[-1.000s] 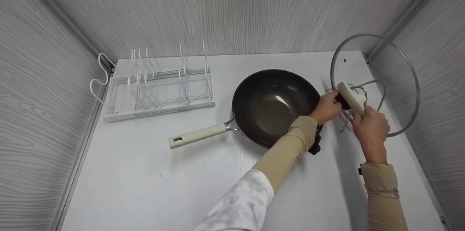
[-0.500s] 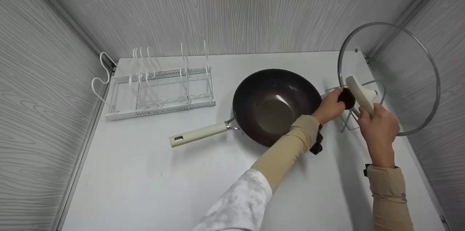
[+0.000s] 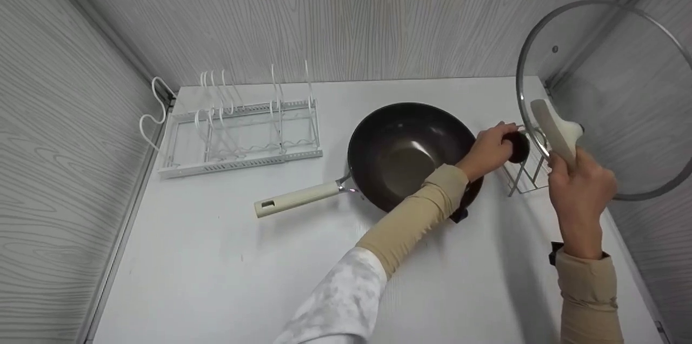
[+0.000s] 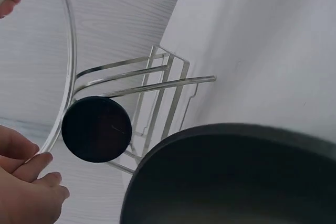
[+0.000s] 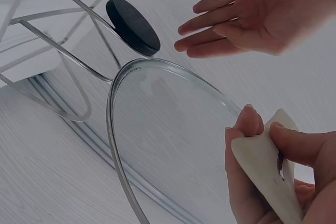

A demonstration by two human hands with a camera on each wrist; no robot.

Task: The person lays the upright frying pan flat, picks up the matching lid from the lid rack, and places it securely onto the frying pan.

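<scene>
head view, left to right: one white wire rack (image 3: 238, 127) stands at the far left of the white table (image 3: 270, 279), well apart from the hands. next comes one black wok (image 3: 411, 154) with a cream handle pointing left; the left forearm crosses over its right rim. the left hand (image 3: 489, 149) reaches just past the wok, its grip loose, fingers straight and holding nothing, fingertips close beside a black round knob (image 3: 519, 147) on one small metal wire stand (image 3: 527, 173); whether they touch it cannot be told. in the left wrist view the knob (image 4: 96, 128) sits against the stand's bars (image 4: 157, 85), with the lid's rim just beside the fingers (image 4: 31, 166). furthest right, the right hand (image 3: 581, 192) has its grip closed round the cream handle (image 3: 554, 130) of one glass lid (image 3: 611, 100), which is held up on edge, clear of the table, above and right of the stand, near the back right corner. the right wrist view shows thumb and fingers (image 5: 247, 129) pinching that handle (image 5: 268, 177). grey wood-grain walls close in the table on three sides.
</scene>
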